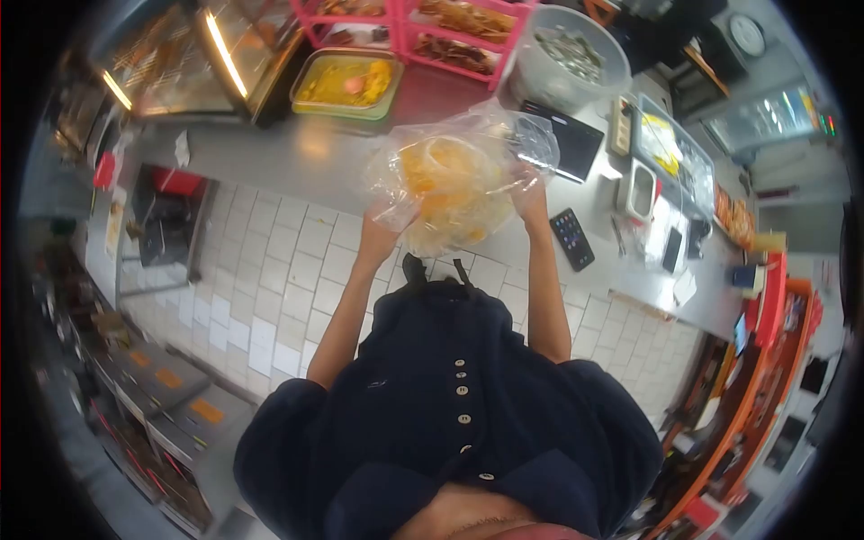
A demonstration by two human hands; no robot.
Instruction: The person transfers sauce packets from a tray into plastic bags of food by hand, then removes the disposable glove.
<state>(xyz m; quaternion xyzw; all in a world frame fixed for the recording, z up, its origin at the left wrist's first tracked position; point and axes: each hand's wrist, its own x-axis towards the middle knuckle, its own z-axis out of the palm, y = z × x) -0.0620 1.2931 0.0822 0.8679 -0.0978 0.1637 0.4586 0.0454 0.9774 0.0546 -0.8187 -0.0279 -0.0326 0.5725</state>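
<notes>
A large clear plastic bag point(445, 175) with yellow-orange contents hangs before my body at the counter's edge. What the contents are is blurred by the crinkled plastic. My left hand point(385, 227) grips the bag's left side, its fingers mostly covered by clear plastic. On the opposite side, my right hand point(529, 191) is closed on the bag, with loose plastic rising above it. Beyond my right hand lies a dark flat tablet-like device point(565, 139), partly covered by the bag. A phone point(571, 239) with a lit screen rests on the counter to the right.
A metal counter point(247, 162) runs across in front of me. On it stand a tray of yellow food point(346, 83), pink racks point(400, 31), a clear tub point(576, 67) and a glass display case point(193, 58). A blue-grey bin point(675, 139) holds packets. White tiles point(279, 243) cover the floor.
</notes>
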